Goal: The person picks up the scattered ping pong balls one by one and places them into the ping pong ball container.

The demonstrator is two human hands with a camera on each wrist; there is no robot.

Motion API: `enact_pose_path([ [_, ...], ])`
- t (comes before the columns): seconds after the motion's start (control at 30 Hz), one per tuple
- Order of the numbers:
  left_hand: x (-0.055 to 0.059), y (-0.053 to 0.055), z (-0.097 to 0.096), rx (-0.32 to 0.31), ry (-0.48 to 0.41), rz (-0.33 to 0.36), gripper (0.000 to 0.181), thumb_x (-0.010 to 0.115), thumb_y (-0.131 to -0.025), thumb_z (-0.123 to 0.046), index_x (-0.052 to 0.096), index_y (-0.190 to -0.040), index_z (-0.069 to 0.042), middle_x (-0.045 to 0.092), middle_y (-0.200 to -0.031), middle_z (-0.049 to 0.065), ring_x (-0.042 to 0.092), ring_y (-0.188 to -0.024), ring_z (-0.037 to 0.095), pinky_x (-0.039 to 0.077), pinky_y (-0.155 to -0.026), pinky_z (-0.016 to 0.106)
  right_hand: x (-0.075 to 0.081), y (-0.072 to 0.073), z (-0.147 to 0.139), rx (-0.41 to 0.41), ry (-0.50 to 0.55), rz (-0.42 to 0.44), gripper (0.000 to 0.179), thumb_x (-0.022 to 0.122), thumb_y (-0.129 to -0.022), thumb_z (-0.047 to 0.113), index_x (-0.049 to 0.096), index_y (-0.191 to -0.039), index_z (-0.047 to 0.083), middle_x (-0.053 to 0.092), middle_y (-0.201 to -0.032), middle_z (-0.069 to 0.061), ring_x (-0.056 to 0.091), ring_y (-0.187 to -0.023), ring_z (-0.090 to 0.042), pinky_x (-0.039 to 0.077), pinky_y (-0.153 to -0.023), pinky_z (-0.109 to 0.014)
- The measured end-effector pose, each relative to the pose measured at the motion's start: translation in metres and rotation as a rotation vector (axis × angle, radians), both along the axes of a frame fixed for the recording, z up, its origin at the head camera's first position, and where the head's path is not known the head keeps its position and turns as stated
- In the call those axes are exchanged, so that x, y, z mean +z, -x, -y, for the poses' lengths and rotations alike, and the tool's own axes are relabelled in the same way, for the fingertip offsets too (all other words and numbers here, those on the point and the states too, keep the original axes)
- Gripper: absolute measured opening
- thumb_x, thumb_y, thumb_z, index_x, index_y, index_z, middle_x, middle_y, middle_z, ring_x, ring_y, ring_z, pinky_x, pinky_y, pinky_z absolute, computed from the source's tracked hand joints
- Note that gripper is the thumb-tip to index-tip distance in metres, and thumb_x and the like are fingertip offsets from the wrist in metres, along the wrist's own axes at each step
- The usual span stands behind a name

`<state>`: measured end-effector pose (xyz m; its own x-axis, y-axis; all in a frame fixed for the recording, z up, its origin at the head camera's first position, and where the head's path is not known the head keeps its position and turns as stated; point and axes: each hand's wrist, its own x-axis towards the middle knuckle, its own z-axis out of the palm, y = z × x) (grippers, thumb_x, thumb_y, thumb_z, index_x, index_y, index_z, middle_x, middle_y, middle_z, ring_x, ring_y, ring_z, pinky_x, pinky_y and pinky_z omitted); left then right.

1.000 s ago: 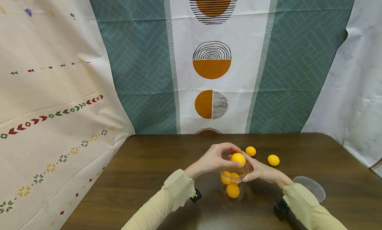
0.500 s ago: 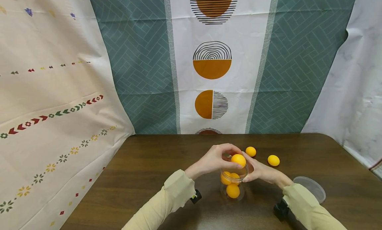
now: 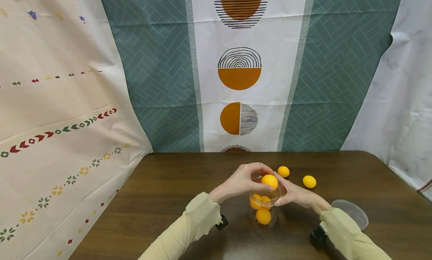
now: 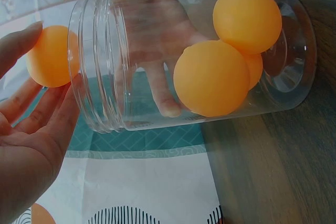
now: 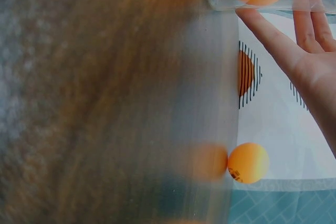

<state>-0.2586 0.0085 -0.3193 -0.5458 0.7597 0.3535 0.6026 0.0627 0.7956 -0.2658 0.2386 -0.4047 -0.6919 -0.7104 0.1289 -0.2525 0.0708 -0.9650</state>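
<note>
My left hand [image 3: 241,180] pinches an orange ping-pong ball [image 3: 269,182] between thumb and fingers at the mouth of a clear plastic jar [image 4: 105,72]. In the left wrist view, this ball [image 4: 50,56] overlaps the rim; whether it touches is unclear. Upright on the table, the jar has three orange ping-pong balls [image 4: 211,78] low inside. From the right side, my right hand [image 3: 297,194] grips the jar near its neck. Through the clear wall, the left wrist view shows the right hand's fingers [image 4: 168,103] spread along the far side.
Two loose ping-pong balls lie behind the right hand, one nearer the jar [image 3: 283,172] and one farther right [image 3: 309,181]. A clear round lid [image 3: 351,214] lies beside the right forearm. The dark wooden table [image 3: 162,185] ends at hanging cloths [image 3: 162,102].
</note>
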Motion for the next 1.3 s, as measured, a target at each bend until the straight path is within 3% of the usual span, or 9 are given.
enact_pose_path([
  [0.1, -0.011, 0.009, -0.003, -0.002, -0.001, 0.003, 0.033, 0.071, -0.077, -0.009, 0.06, -0.109, -0.006, 0.058, -0.103, -0.005, 0.054, -0.092, 0.008, 0.046, -0.077, 0.024, 0.0, 0.0, 0.0, -0.003, -0.004, -0.003, 0.091, 0.064, -0.079, 0.011, 0.0, -0.143, 0.008, 0.004, -0.143, -0.021, 0.019, -0.122, -0.043, 0.025, -0.092, -0.059],
  [0.4, -0.009, 0.008, -0.002, 0.001, -0.014, 0.011, 0.034, 0.073, -0.076, -0.008, 0.06, -0.108, -0.003, 0.059, -0.103, 0.005, 0.056, -0.095, 0.02, 0.046, -0.076, 0.025, -0.001, 0.001, -0.001, 0.01, -0.001, -0.041, 0.094, 0.065, -0.079, 0.014, -0.004, -0.143, 0.007, 0.006, -0.143, -0.025, 0.019, -0.125, -0.04, 0.03, -0.093, -0.052],
  [0.9, -0.01, 0.008, 0.0, -0.002, -0.04, 0.002, 0.034, 0.073, -0.076, -0.009, 0.06, -0.107, -0.004, 0.059, -0.102, 0.001, 0.056, -0.094, 0.018, 0.046, -0.075, 0.024, 0.0, 0.0, -0.001, 0.005, -0.012, -0.032, 0.094, 0.065, -0.079, 0.015, -0.004, -0.143, 0.005, 0.005, -0.144, -0.024, 0.017, -0.126, -0.04, 0.025, -0.094, -0.055],
  [1.13, -0.01, 0.01, 0.004, 0.022, -0.048, -0.009, 0.034, 0.073, -0.077, -0.012, 0.06, -0.108, -0.005, 0.058, -0.105, 0.005, 0.055, -0.096, 0.017, 0.047, -0.076, 0.026, -0.001, 0.002, 0.001, 0.042, 0.017, -0.091, 0.075, 0.064, -0.078, 0.013, 0.018, -0.137, 0.007, 0.019, -0.141, -0.017, 0.022, -0.126, -0.032, 0.022, -0.096, -0.054],
  [1.3, -0.005, 0.006, 0.009, 0.062, -0.06, -0.037, 0.037, 0.072, -0.078, -0.01, 0.058, -0.111, -0.005, 0.055, -0.11, 0.005, 0.052, -0.101, 0.018, 0.046, -0.078, 0.03, -0.001, 0.004, 0.003, 0.068, 0.035, -0.088, 0.07, 0.064, -0.078, 0.014, 0.023, -0.134, 0.01, 0.028, -0.137, -0.014, 0.028, -0.124, -0.031, 0.025, -0.096, -0.048],
])
